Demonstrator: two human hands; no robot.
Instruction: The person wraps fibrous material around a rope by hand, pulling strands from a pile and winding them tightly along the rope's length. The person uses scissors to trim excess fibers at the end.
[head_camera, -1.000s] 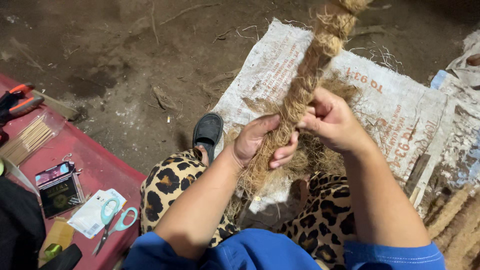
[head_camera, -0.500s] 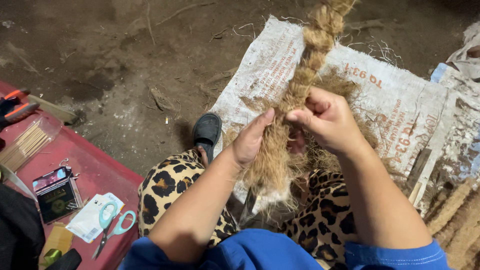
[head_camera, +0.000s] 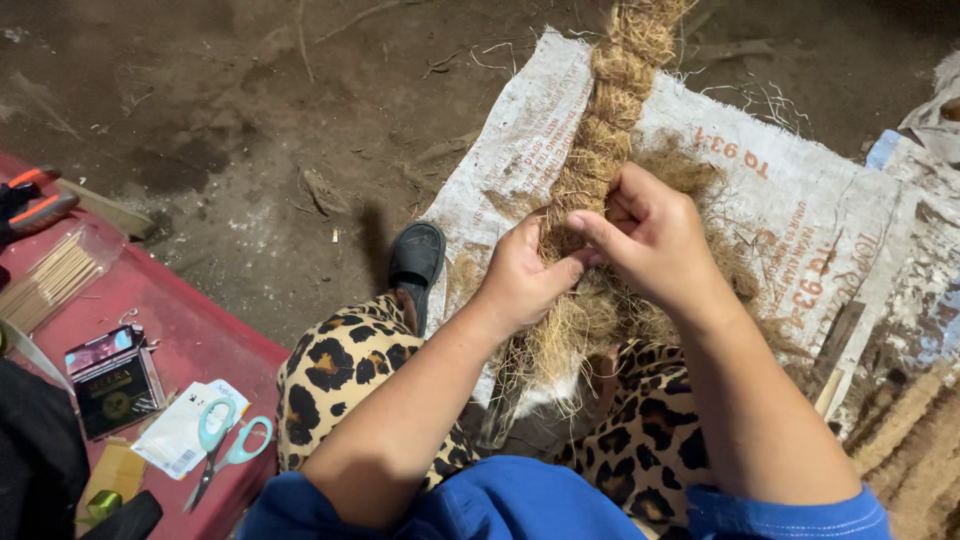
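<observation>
- Gripping the coir braid (head_camera: 610, 120) at its loose lower end, left hand (head_camera: 520, 280) and right hand (head_camera: 650, 240) close their fingers.
- Scissors (head_camera: 225, 450) lie at eight o'clock on the red tabletop (head_camera: 180, 330).

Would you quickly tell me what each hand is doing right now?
Left hand: closed, gripping the loose fibres below the braided fibre rope.
Right hand: closed, pinching a strand of the same rope.

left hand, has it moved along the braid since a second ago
Yes. The left hand has shifted down toward the loose fibre end of the coir braid, judged against the white sack; its thumb now meets the right hand.
</observation>
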